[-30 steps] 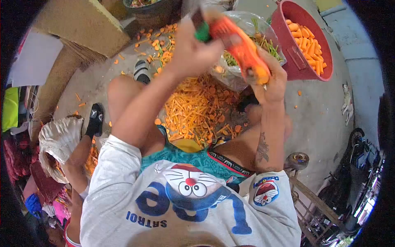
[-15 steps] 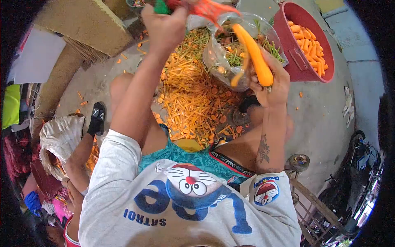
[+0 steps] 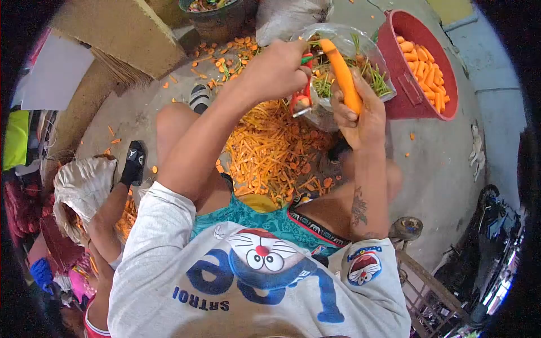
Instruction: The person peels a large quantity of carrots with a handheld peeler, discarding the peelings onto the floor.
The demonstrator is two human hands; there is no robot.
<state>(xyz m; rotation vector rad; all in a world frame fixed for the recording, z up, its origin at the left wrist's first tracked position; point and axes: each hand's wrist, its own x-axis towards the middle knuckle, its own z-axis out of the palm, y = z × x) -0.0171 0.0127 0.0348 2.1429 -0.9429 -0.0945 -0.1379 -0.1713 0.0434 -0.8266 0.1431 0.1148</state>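
Note:
My left hand (image 3: 280,70) is closed around a peeler (image 3: 302,98) with a red and green body and a metal end pointing down. In my right hand (image 3: 365,115) is an orange carrot (image 3: 341,73), gripped at its lower end with the tip slanting up and left. The peeler is just left of the carrot. Below both hands is a clear plastic bag (image 3: 389,84) holding green stem ends and carrot scraps. A heap of carrot peelings and round slices (image 3: 265,149) covers the floor between my legs.
At the right stands a red tub (image 3: 389,56) filled with peeled carrots (image 3: 425,70). A dark bucket (image 3: 214,22) and a pale sack (image 3: 287,17) are at the back. Another person's leg and foot (image 3: 133,163) lie at the left, beside a white sack (image 3: 84,188). A motorcycle (image 3: 496,219) stands far right.
My left hand has come down and to the right with the peeler, closer to the carrot. The carrot has shifted slightly left and stands a little more upright; a hanging peel strip no longer shows.

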